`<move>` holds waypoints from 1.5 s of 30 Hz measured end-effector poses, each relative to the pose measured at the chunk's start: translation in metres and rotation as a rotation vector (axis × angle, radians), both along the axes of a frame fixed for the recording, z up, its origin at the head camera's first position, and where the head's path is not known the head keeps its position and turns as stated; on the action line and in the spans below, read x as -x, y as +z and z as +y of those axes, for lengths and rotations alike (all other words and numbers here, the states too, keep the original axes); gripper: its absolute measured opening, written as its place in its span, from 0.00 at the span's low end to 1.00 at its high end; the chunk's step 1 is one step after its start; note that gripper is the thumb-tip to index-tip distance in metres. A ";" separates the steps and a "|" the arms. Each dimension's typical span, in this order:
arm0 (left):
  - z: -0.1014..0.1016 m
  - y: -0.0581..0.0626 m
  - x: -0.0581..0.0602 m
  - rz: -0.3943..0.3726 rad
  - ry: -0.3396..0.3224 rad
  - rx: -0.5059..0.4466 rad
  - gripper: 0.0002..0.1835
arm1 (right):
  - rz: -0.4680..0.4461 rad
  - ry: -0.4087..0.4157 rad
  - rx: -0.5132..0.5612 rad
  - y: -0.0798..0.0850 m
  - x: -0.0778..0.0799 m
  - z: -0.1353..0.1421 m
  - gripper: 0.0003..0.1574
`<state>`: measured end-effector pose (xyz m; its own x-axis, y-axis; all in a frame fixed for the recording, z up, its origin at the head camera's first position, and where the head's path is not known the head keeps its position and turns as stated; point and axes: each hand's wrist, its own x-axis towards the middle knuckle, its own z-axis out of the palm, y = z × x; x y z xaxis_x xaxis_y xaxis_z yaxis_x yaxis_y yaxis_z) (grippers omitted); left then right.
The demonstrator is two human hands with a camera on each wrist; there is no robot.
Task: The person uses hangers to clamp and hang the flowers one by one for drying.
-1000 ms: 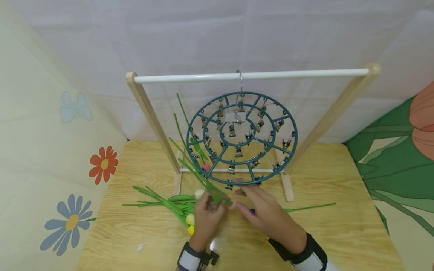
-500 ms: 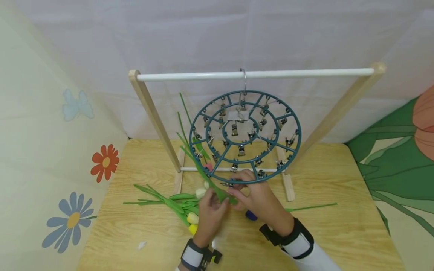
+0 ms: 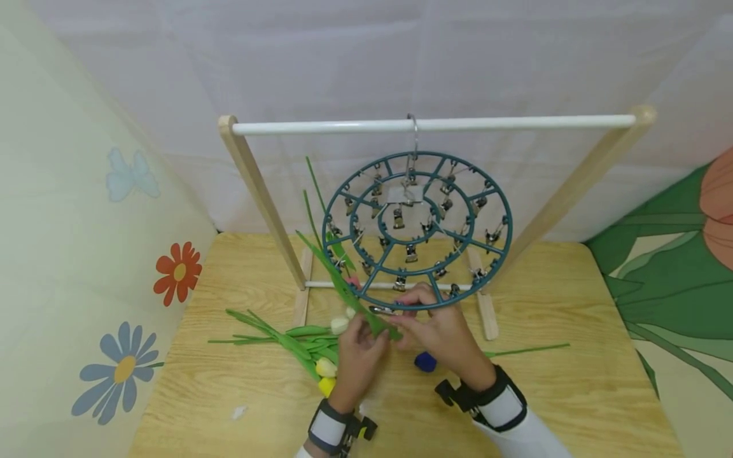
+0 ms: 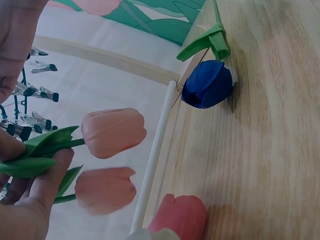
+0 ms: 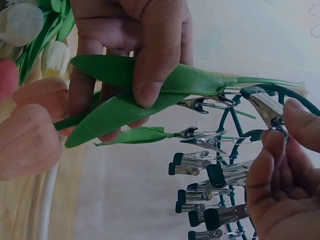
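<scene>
My left hand [image 3: 361,359] pinches an artificial peach tulip [image 4: 114,132] by its green leaves [image 5: 165,85], thumb on top. Its stem points up toward the rim of a round dark-green clip hanger [image 3: 511,229]. At the front of that rim, my right hand [image 3: 446,331] pinches a metal clip [image 5: 262,106] between thumb and fingers. The clip's end is right at the narrow top of the leaves. A second peach tulip [image 4: 105,190] hangs close beside the held one. Several other metal clips [image 5: 225,175] dangle from the rings.
A wooden rack with a white bar [image 3: 321,128] carries the hanger. Left on the table lie green-stemmed tulips [image 3: 294,346], white and yellow. A blue tulip [image 3: 425,362] lies near my right wrist, a pink one [image 4: 182,217] by the lower bar. A white scrap [image 3: 238,412] lies front left.
My right hand has moved from reaching below the hanger's rim to pinching a clip at it. The clip now sits beside the leaves. The left hand stays nearly in place, holding the tulip.
</scene>
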<state>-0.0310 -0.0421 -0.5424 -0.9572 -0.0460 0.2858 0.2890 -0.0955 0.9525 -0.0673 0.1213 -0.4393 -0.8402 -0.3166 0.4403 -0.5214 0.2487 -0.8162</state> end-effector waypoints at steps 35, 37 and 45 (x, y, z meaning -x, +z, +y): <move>-0.015 -0.003 0.005 0.020 0.134 0.021 0.07 | -0.042 0.061 -0.440 -0.030 -0.024 0.056 0.13; -0.018 -0.004 0.005 -0.001 0.156 0.021 0.08 | -0.061 -0.016 -0.478 -0.035 -0.028 0.070 0.12; -0.021 -0.006 0.006 0.030 0.295 0.155 0.12 | -0.093 -0.237 -0.584 -0.048 -0.026 0.137 0.13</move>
<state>-0.0370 -0.0629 -0.5479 -0.8999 -0.2740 0.3394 0.3112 0.1418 0.9397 -0.0409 0.2582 -0.4875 -0.9434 -0.2830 0.1729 -0.3309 0.7667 -0.5502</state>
